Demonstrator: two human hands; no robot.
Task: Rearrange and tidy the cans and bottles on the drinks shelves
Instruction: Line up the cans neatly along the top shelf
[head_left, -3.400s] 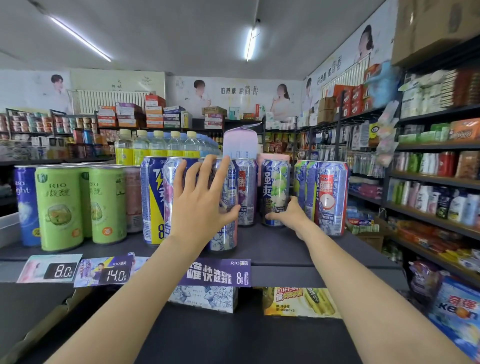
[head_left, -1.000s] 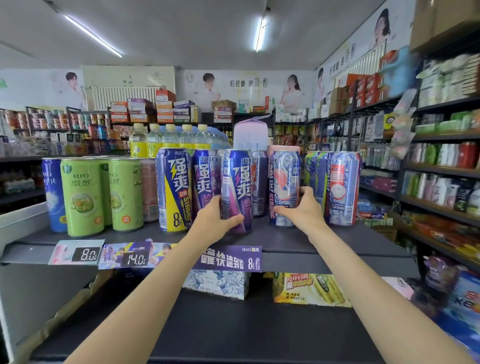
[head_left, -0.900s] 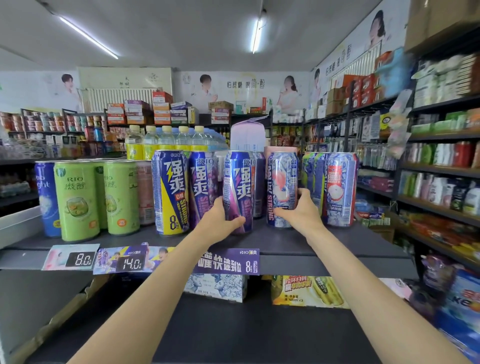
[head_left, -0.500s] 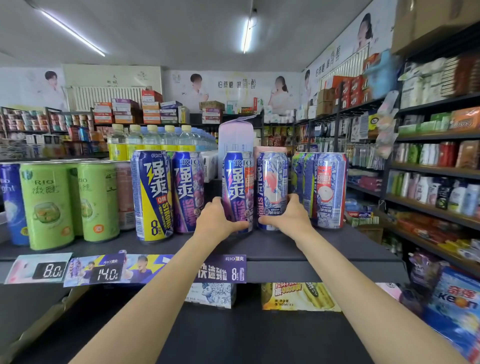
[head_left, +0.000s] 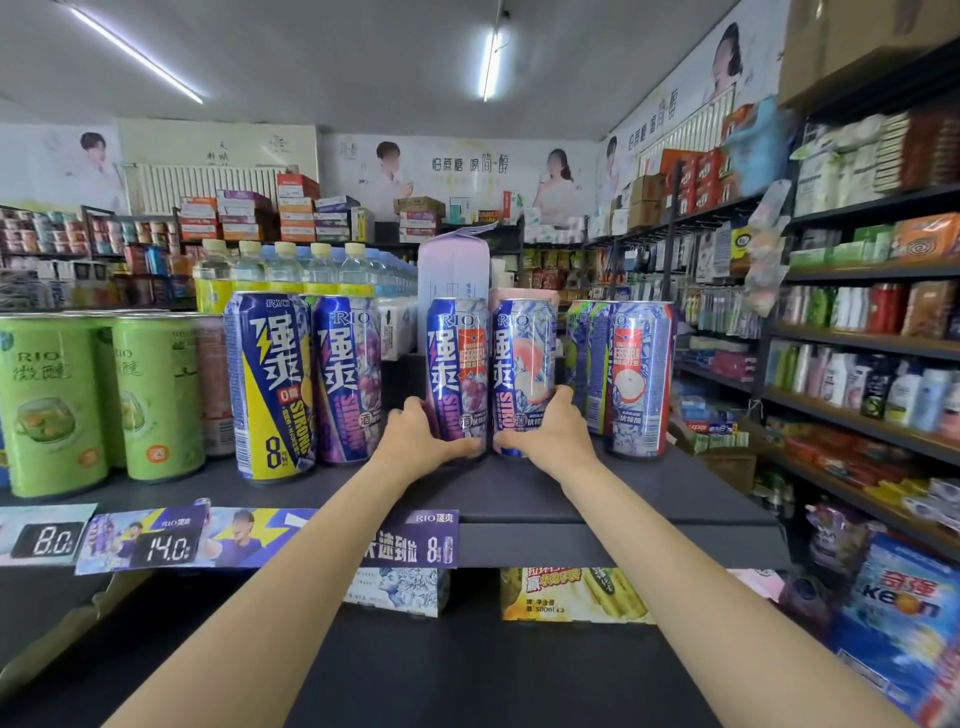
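1. My left hand (head_left: 415, 439) wraps low around the purple grape can (head_left: 457, 374), just left of frame centre on the top shelf (head_left: 597, 499).
2. My right hand (head_left: 548, 434) grips the base of the pink peach can (head_left: 522, 374); the two cans touch side by side.
3. I'd slide both upright, labels forward, keeping the bases flat.
4. I judge the gap at centre left, beside the second purple can (head_left: 345, 379), wants closing; the lychee can (head_left: 641, 379) stands near on the right, so I'd avoid nudging it.
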